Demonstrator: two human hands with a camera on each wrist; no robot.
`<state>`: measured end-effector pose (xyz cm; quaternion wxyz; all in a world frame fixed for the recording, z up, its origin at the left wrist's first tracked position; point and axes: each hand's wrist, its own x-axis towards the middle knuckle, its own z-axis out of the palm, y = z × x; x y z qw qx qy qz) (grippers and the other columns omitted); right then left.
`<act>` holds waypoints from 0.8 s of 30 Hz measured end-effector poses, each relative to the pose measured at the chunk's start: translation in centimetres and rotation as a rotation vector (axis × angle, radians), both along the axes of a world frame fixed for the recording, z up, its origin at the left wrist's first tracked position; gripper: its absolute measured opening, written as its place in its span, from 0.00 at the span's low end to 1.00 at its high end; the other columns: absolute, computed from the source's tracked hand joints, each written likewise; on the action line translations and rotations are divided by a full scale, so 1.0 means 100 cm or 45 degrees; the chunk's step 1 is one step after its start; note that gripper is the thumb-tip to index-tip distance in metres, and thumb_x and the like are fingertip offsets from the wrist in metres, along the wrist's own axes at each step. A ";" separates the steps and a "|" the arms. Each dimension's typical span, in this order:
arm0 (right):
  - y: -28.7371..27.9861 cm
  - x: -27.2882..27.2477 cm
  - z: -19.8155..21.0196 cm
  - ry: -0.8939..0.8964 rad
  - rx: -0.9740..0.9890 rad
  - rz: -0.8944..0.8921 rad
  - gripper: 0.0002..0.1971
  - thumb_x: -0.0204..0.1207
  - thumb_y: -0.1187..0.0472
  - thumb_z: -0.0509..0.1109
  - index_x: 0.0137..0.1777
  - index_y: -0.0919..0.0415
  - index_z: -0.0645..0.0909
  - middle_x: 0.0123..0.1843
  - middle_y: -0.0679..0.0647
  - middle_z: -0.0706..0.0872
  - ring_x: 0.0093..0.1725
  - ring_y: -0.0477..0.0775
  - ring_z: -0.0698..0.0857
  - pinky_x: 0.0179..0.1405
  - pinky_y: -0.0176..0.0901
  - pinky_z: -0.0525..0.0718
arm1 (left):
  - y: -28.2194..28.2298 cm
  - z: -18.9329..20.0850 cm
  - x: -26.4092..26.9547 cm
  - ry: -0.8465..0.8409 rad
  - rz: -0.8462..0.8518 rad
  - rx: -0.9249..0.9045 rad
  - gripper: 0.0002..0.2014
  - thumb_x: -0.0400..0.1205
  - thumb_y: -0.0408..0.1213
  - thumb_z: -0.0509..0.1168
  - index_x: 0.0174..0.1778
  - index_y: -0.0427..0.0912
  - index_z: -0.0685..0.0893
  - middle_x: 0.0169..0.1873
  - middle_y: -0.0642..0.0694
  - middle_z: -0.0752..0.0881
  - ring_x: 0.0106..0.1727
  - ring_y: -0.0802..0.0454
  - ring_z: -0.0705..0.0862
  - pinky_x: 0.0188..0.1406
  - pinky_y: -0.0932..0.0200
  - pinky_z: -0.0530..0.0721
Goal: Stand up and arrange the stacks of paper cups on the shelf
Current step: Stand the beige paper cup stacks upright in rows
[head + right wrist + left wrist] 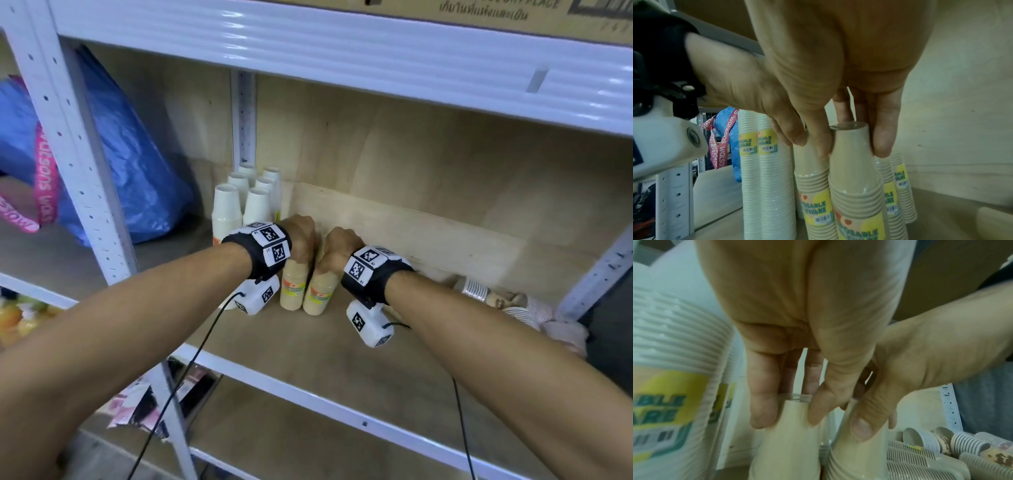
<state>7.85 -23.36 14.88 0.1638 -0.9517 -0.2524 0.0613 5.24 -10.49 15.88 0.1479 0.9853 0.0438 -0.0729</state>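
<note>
Two beige paper cup stacks stand upright side by side in the middle of the wooden shelf board (376,356). My left hand (301,240) grips the top of the left beige stack (293,289) from above. My right hand (337,246) grips the top of the right beige stack (318,296) the same way. In the left wrist view my left hand (787,417) pinches its stack (785,447) between thumb and fingers. In the right wrist view my right hand (853,146) holds its stack (857,175), and the left stack (812,181) stands touching it.
Several white cup stacks (226,212) stand upright in the back left corner, close behind my left hand. Several more stacks (507,305) lie on their sides at the right end of the shelf. A blue plastic bag (137,164) fills the neighbouring bay on the left.
</note>
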 end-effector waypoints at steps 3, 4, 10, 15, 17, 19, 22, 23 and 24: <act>0.003 -0.004 -0.002 -0.017 -0.009 0.025 0.15 0.67 0.62 0.80 0.33 0.58 0.73 0.38 0.53 0.83 0.46 0.60 0.86 0.32 0.38 0.75 | 0.002 -0.010 -0.002 -0.080 0.085 0.027 0.14 0.78 0.25 0.70 0.60 0.32 0.87 0.59 0.39 0.88 0.55 0.47 0.86 0.48 0.58 0.82; 0.006 -0.006 -0.004 -0.051 -0.011 0.029 0.13 0.66 0.61 0.80 0.38 0.57 0.76 0.45 0.57 0.86 0.50 0.62 0.87 0.37 0.40 0.77 | 0.002 -0.012 -0.004 -0.127 0.103 0.043 0.14 0.79 0.27 0.69 0.61 0.33 0.86 0.60 0.41 0.87 0.59 0.45 0.86 0.51 0.57 0.83; 0.013 -0.004 -0.007 -0.106 -0.009 0.038 0.12 0.67 0.60 0.80 0.48 0.61 0.84 0.51 0.61 0.89 0.52 0.63 0.88 0.41 0.43 0.80 | 0.003 -0.008 -0.006 -0.162 0.126 0.009 0.12 0.79 0.28 0.70 0.59 0.34 0.87 0.55 0.39 0.89 0.56 0.43 0.87 0.56 0.50 0.87; 0.011 0.004 -0.004 -0.089 -0.008 0.014 0.19 0.68 0.57 0.79 0.56 0.65 0.83 0.54 0.60 0.87 0.52 0.62 0.87 0.40 0.43 0.80 | 0.000 0.007 -0.006 -0.220 0.093 0.039 0.11 0.78 0.30 0.71 0.56 0.34 0.88 0.54 0.39 0.88 0.54 0.43 0.87 0.54 0.50 0.88; 0.007 0.007 0.000 -0.083 -0.029 0.009 0.20 0.68 0.56 0.80 0.57 0.65 0.83 0.53 0.60 0.86 0.50 0.61 0.86 0.39 0.42 0.79 | -0.003 0.013 -0.004 -0.241 0.095 0.055 0.12 0.79 0.33 0.72 0.57 0.37 0.88 0.56 0.40 0.87 0.53 0.45 0.86 0.49 0.55 0.87; 0.000 0.010 0.004 -0.092 -0.063 0.004 0.18 0.68 0.57 0.79 0.53 0.66 0.82 0.49 0.59 0.85 0.47 0.61 0.85 0.37 0.42 0.77 | -0.007 0.018 -0.001 -0.251 0.086 0.024 0.16 0.78 0.33 0.73 0.61 0.40 0.86 0.59 0.42 0.84 0.53 0.46 0.84 0.46 0.57 0.83; -0.019 0.017 0.009 -0.125 -0.086 -0.047 0.17 0.69 0.59 0.77 0.55 0.66 0.82 0.51 0.59 0.85 0.50 0.62 0.85 0.40 0.42 0.79 | -0.014 0.022 0.008 -0.267 0.052 -0.007 0.20 0.77 0.34 0.73 0.66 0.45 0.82 0.63 0.44 0.78 0.59 0.46 0.81 0.46 0.58 0.79; -0.027 0.020 0.011 -0.134 -0.089 -0.083 0.17 0.70 0.60 0.76 0.57 0.66 0.82 0.53 0.59 0.85 0.51 0.62 0.86 0.41 0.42 0.80 | -0.018 0.023 0.011 -0.270 0.027 -0.010 0.20 0.77 0.35 0.73 0.65 0.46 0.82 0.63 0.44 0.77 0.58 0.46 0.81 0.46 0.58 0.78; -0.035 0.023 0.013 -0.142 -0.094 -0.124 0.17 0.71 0.61 0.75 0.58 0.66 0.83 0.55 0.59 0.86 0.52 0.62 0.86 0.42 0.42 0.80 | -0.023 0.022 0.016 -0.269 0.002 -0.016 0.20 0.76 0.36 0.74 0.64 0.47 0.82 0.62 0.44 0.77 0.55 0.46 0.80 0.44 0.58 0.78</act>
